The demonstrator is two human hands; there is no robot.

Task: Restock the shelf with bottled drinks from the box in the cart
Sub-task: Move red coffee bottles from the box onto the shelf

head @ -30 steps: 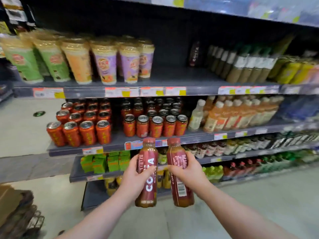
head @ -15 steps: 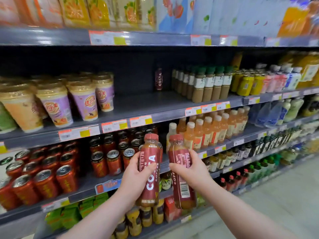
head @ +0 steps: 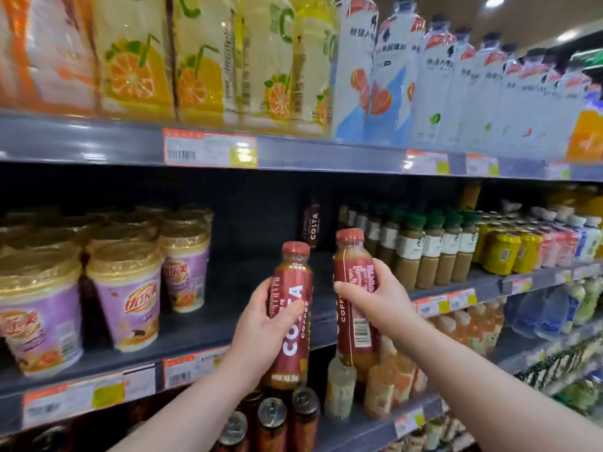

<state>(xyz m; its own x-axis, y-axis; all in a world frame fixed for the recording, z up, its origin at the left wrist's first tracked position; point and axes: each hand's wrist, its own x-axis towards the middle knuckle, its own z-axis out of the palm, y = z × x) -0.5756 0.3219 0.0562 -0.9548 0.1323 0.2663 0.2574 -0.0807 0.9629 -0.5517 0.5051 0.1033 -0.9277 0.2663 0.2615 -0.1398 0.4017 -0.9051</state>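
Two bottles: red-labelled coffee drinks, the left bottle (head: 291, 340) and right bottle (head: 354, 265) upright side by side before the middle shelf (head: 254, 275).
Left grip: the left hand (head: 261, 321) wraps fingers and thumb round its bottle's label at mid-body.
Right grip: the right hand (head: 375, 301) curls round its bottle just below the shoulder.
Shelf gap: dark bare stretch between purple cups (head: 127, 288) and green-capped bottles (head: 434, 252), one matching bottle (head: 311, 223) at the back.
Handling: likely full, so moderately heavy; rigid plastic with a smooth sleeve (possibly slick). Hold the waist, set the base flat.
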